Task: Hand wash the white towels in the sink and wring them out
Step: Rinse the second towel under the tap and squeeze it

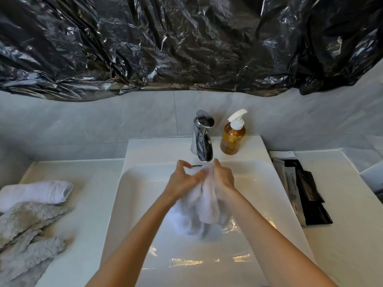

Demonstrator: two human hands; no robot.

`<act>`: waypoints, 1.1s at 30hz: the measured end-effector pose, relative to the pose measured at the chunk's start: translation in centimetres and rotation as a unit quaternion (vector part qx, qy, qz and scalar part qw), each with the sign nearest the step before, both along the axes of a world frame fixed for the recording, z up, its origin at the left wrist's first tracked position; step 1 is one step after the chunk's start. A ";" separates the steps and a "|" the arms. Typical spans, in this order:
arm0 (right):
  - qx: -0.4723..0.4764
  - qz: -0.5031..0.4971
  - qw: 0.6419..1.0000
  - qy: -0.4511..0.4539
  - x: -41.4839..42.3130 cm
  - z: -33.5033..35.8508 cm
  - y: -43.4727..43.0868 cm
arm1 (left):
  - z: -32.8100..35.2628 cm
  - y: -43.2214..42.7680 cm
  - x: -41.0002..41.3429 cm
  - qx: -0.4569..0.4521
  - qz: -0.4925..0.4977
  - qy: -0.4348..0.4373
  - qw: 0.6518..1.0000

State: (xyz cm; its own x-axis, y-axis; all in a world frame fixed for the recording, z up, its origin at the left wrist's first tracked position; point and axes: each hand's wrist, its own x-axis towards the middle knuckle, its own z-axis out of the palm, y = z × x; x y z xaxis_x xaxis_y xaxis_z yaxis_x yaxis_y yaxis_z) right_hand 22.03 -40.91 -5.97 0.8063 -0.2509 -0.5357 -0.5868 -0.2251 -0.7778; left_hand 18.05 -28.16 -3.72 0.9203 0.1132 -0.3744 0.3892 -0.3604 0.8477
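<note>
A wet white towel point(204, 206) hangs bunched over the white sink point(145, 183), just below the chrome tap point(202, 137). My right hand point(223, 179) grips the towel's upper part with curled fingers. My left hand point(183, 179) is against the towel's left side, its thumb and lower fingers on the cloth while its upper fingers lift off, curled. The towel's lower end is blurred and dangles above the basin floor. Another white towel point(39, 192) lies folded on the counter at the left.
An amber soap pump bottle point(233, 135) stands right of the tap. Grey fluffy cloths point(27, 235) lie on the left counter. Black and white packets point(300, 187) lie on the right counter. Black plastic sheeting point(186, 42) covers the wall above.
</note>
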 end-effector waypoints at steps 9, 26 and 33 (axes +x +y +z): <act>0.081 0.158 0.978 -0.113 -1.7 1.4 -2.6 | 1.2 0.8 -0.5 -0.081 -0.090 -0.021 0.992; -0.043 0.135 0.962 -0.232 -5.1 3.3 -1.5 | -1.8 0.1 -0.6 -0.076 0.158 -0.075 0.982; -0.114 -0.022 0.971 -0.210 -5.1 2.5 3.4 | -1.1 -2.3 0.6 -0.137 0.198 0.003 0.970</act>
